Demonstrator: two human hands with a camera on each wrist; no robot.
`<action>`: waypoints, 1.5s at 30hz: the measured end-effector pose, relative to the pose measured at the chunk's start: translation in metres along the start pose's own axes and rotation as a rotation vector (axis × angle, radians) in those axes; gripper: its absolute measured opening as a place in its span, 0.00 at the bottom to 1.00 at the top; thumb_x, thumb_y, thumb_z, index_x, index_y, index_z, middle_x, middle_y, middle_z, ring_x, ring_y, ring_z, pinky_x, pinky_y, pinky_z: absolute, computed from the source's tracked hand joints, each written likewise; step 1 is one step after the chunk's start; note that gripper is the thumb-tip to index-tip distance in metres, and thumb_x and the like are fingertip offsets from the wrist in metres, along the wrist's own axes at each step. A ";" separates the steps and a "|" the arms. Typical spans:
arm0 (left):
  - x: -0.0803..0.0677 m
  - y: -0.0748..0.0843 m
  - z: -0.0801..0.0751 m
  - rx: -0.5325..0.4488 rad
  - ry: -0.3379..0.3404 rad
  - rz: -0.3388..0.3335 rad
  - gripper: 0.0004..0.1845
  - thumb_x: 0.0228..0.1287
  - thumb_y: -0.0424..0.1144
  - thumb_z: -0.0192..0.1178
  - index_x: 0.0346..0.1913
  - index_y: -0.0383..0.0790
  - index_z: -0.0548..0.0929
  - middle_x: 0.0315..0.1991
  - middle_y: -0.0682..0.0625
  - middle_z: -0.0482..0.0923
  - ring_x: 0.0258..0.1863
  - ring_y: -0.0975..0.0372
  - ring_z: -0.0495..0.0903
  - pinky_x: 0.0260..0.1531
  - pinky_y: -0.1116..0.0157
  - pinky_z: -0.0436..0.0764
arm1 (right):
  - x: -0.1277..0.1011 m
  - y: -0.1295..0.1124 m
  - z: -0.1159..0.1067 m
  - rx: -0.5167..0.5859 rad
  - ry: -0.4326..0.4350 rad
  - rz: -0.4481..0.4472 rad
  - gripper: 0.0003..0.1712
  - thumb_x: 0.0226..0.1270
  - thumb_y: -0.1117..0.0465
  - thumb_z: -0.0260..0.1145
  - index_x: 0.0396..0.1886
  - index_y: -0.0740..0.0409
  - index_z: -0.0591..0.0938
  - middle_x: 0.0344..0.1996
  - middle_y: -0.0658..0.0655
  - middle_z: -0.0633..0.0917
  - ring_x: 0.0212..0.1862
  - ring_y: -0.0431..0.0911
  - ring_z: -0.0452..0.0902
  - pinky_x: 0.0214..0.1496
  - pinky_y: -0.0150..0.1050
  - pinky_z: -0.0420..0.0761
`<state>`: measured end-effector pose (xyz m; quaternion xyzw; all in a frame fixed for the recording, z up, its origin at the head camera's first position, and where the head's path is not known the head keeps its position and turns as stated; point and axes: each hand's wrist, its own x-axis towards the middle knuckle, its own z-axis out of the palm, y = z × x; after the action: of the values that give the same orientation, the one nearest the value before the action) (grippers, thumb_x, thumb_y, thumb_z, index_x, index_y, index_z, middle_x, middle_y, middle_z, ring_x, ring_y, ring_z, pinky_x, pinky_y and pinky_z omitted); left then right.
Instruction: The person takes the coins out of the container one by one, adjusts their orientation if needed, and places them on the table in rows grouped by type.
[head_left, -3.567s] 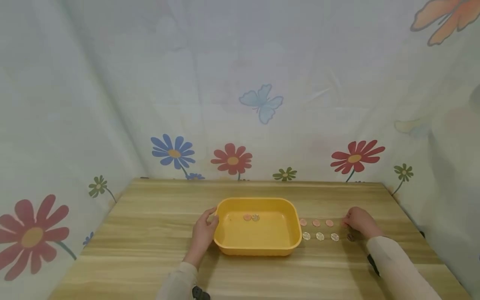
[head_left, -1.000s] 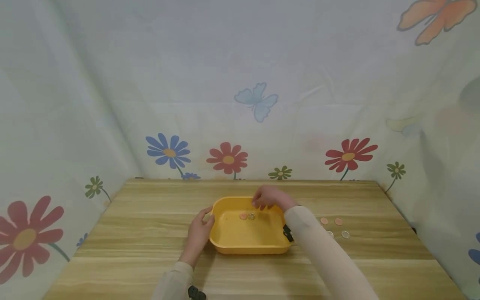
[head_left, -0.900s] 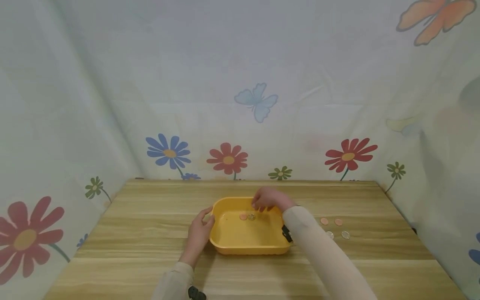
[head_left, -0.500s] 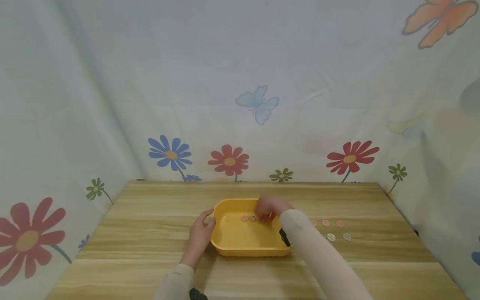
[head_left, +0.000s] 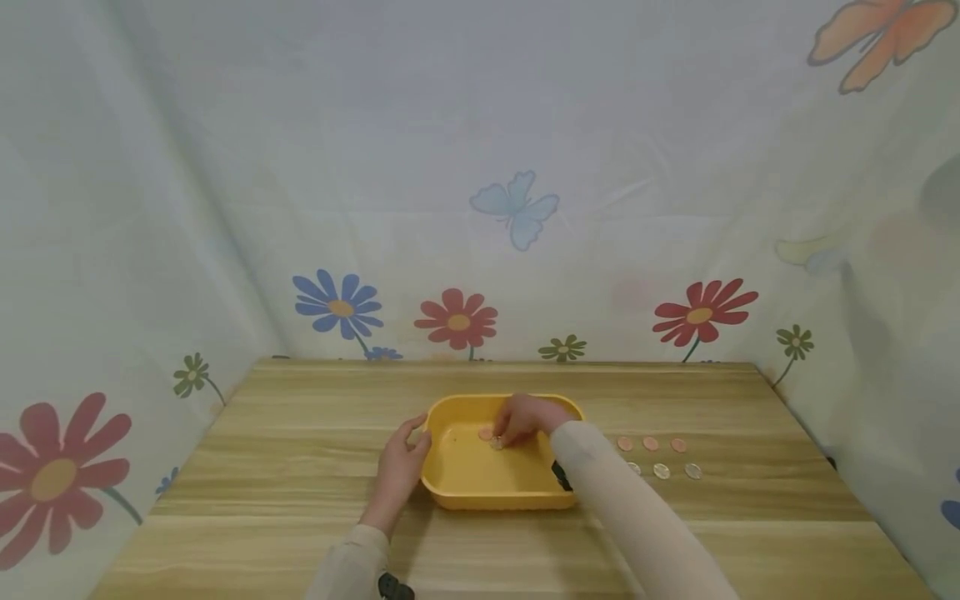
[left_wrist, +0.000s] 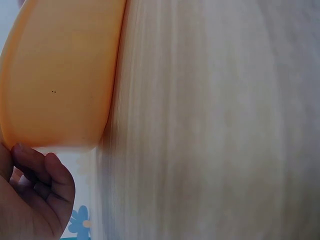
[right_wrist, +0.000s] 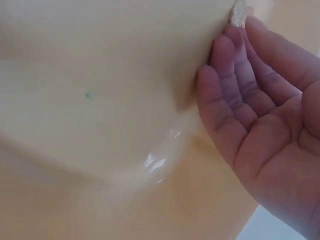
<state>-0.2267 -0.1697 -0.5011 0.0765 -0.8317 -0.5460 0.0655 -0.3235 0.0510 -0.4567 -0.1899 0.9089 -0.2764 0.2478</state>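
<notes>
In the head view a yellow plastic tray (head_left: 498, 502) sits on the wooden table, two coins inside it. My left hand (head_left: 401, 467) grips the tray's left end; the left wrist view has its curled fingers (left_wrist: 60, 175) right at the tray corner. Reaching into the tray, my right hand (head_left: 525, 419) pinches a silvery coin (head_left: 497, 443) close over the tray floor. That same coin (right_wrist: 238, 12) glints at the thumb and index tips in the right wrist view. A copper coin (head_left: 486, 434) lies just left of the fingertips, partly covered.
Right of the tray lie two rows of coins, copper ones (head_left: 651, 444) behind and silvery ones (head_left: 662, 471) in front. My right sleeve (head_left: 630, 500) crosses over their left end. A flowered curtain (head_left: 525, 125) hangs behind and beside the table.
My right hand has gone from the coin rows into the tray, then down and left onto the silvery coin, which has shifted slightly toward me. The left hand stays at the tray's left end.
</notes>
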 end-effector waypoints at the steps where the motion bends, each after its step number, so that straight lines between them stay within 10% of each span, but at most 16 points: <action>1: 0.000 0.000 0.000 -0.001 0.002 0.000 0.23 0.77 0.39 0.54 0.71 0.38 0.74 0.24 0.40 0.81 0.17 0.65 0.70 0.19 0.69 0.73 | 0.000 0.000 0.001 0.001 0.003 -0.005 0.07 0.62 0.65 0.75 0.38 0.64 0.90 0.25 0.48 0.81 0.26 0.39 0.71 0.30 0.28 0.72; 24: 0.000 -0.001 0.003 0.000 0.015 0.012 0.23 0.76 0.38 0.54 0.70 0.37 0.75 0.15 0.55 0.66 0.14 0.66 0.66 0.17 0.70 0.70 | 0.014 -0.005 0.016 -0.400 0.053 -0.191 0.10 0.54 0.63 0.80 0.22 0.63 0.87 0.17 0.43 0.74 0.23 0.35 0.64 0.28 0.24 0.64; 45: -0.001 -0.002 0.002 0.009 0.014 0.005 0.23 0.77 0.38 0.54 0.71 0.37 0.74 0.17 0.53 0.68 0.16 0.66 0.67 0.18 0.70 0.71 | 0.018 0.004 0.016 -0.090 -0.036 -0.282 0.11 0.57 0.73 0.74 0.41 0.66 0.86 0.32 0.53 0.83 0.29 0.36 0.69 0.31 0.24 0.71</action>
<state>-0.2260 -0.1680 -0.5037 0.0784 -0.8340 -0.5414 0.0723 -0.3298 0.0383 -0.4769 -0.3314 0.8802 -0.2641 0.2138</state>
